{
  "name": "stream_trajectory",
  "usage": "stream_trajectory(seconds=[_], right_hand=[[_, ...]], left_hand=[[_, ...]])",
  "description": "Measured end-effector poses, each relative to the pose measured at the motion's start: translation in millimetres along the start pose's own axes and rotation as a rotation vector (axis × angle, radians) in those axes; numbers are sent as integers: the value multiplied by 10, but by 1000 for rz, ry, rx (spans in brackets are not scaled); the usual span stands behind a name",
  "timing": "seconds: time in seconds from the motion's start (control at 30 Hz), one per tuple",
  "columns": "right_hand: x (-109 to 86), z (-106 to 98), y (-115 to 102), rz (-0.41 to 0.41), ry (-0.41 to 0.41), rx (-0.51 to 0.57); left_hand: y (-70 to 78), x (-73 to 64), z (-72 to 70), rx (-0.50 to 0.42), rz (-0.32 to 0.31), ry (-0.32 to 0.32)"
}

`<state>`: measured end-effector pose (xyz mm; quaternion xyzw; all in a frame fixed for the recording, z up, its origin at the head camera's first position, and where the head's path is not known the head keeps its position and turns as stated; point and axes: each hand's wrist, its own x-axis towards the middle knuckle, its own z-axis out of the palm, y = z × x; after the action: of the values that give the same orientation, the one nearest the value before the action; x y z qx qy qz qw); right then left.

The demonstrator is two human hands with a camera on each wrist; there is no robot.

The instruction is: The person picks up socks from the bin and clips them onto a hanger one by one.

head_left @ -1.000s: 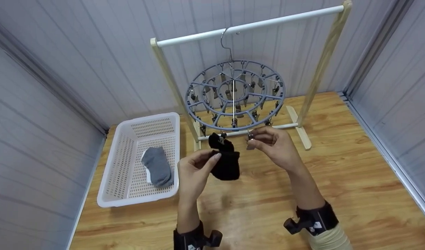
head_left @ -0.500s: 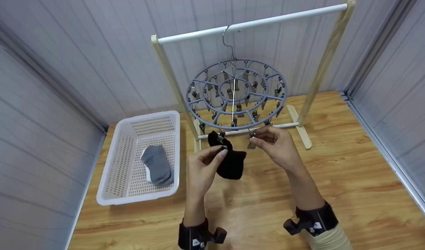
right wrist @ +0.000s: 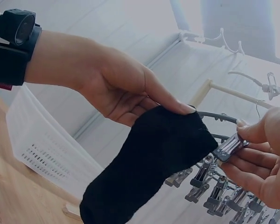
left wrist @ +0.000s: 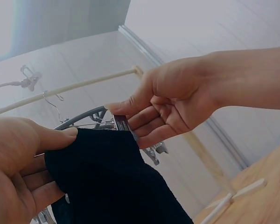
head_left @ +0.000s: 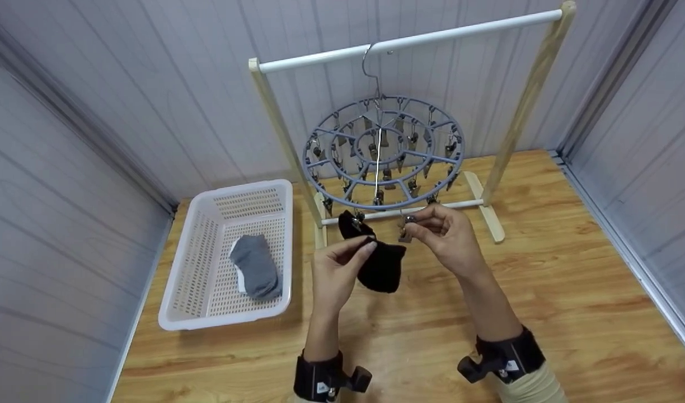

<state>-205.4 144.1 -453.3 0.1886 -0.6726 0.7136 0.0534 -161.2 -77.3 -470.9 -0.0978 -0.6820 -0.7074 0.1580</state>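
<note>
My left hand [head_left: 338,274] pinches the cuff of a black sock [right wrist: 149,158] between thumb and fingers, and the rest of the sock hangs down. My right hand [head_left: 449,240] pinches a metal clip [right wrist: 230,147] at the front of the round grey drying hanger [head_left: 334,198]. In the right wrist view, the clip's tip is right at the sock's cuff corner. Another black sock [head_left: 349,225], partly behind the left hand's fingers in the head view, hangs from a neighbouring clip.
The hanger's hook hangs on the white bar [head_left: 460,34] of a wooden stand [head_left: 521,117], with several clips dangling from its rings. Left of the stand, a white basket [head_left: 172,268] on the wood floor [head_left: 572,291] holds grey socks [head_left: 256,268] and something white.
My left hand has moved right with the black sock, bringing its cuff closer to the clip. The right hand has stayed nearly in place, with the clip tilting slightly.
</note>
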Motion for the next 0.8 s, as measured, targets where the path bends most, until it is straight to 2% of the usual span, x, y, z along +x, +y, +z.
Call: stream_trajectory(seconds=[0.27,0.47,0.8], right_hand=[[-21,22,4,-2,51,107],[-26,40,29,-24,21,217],[-30,98,60,-49,5,252]], left_hand=[[-21,-14,35,15,9,-4],[-31,-16,59,12,21,2],[-56,-14,125,5,46,0]])
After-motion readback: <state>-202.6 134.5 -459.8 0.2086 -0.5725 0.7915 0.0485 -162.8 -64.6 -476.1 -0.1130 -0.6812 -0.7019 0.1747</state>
